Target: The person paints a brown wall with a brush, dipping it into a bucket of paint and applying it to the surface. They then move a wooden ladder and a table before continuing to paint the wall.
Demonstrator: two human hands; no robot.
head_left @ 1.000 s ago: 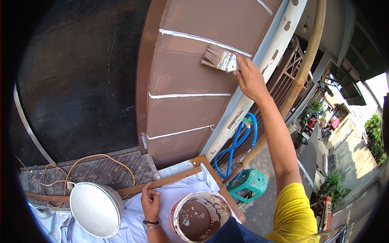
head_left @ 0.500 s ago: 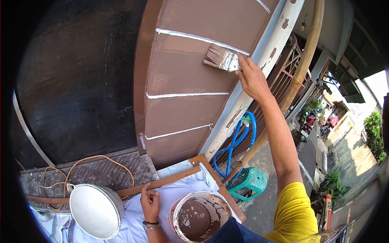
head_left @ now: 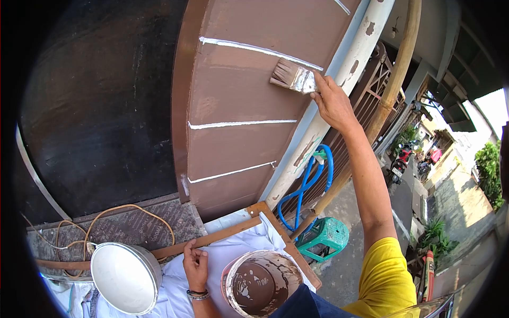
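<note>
My right hand (head_left: 335,102) holds a wide paintbrush (head_left: 292,76) by its metal-banded end. The paint-stained bristles lie against the brown wall panel (head_left: 241,95), just below a white groove line (head_left: 260,49). Low in the view, my left hand (head_left: 196,265) has its fingers curled at the edge of a long wooden strip (head_left: 233,233); a dark bracelet is on that wrist. Right beside it stands a bucket of brown paint (head_left: 254,289), its inner wall streaked. A white round lid or bucket (head_left: 124,278) sits to the left.
White cloth (head_left: 177,281) covers the surface below me. An orange cable (head_left: 146,209) loops over a printed board. At right are a white pipe (head_left: 366,32), a bamboo pole (head_left: 405,58), a blue hose (head_left: 330,159) and a green stool (head_left: 331,236). A motorcycle (head_left: 398,167) stands farther down the alley.
My right hand and the brush have moved slightly right and down across the panel. The left hand stays at the wooden strip. The view has shifted a little.
</note>
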